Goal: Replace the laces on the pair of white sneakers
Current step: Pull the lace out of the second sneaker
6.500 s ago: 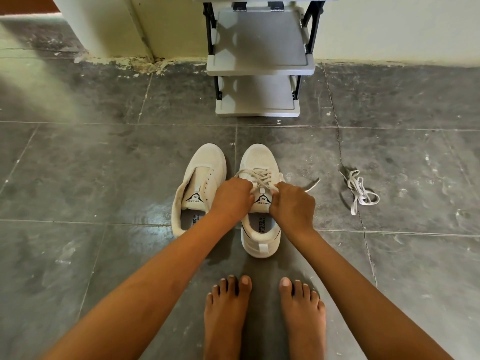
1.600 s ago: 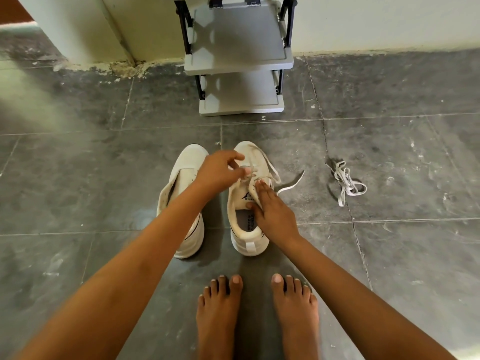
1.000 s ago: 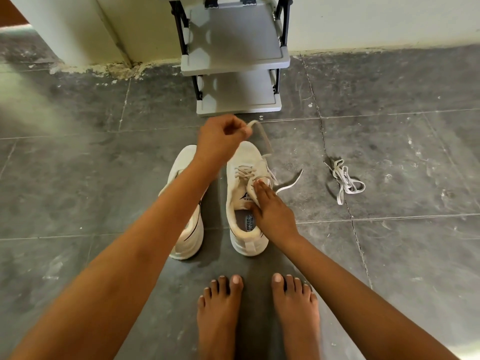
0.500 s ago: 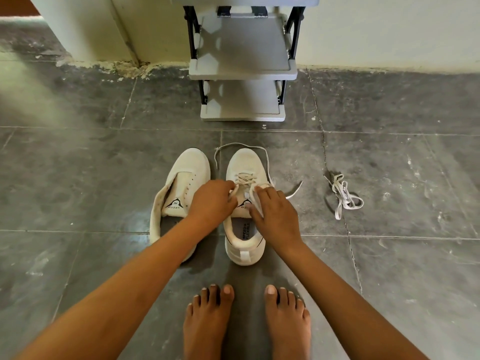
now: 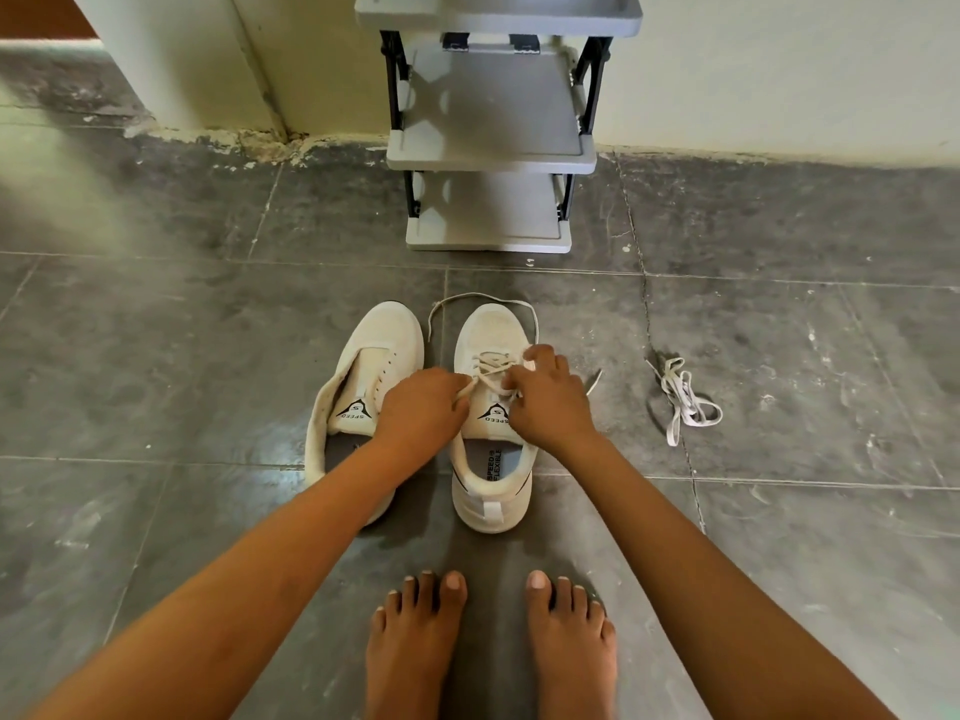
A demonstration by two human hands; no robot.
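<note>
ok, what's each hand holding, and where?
Left hand pinches the lace where it leaves the right sneaker's lacing; right hand grips the crossings.

On the grey tiled floor (image 5: 208, 356), the left hand (image 5: 423, 407) and right hand (image 5: 545, 402) pinch the cream flat lace (image 5: 491, 363) threaded through one white mesh sneaker (image 5: 493, 330), just beside its unlaced twin sneaker (image 5: 384, 345), well apart from a loose white lace bundle (image 5: 685, 397).

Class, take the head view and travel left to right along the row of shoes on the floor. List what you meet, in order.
Unlaced sneaker → left hand, pinching the threaded lace → part-laced sneaker → right hand, also at that lace → loose lace.
</note>
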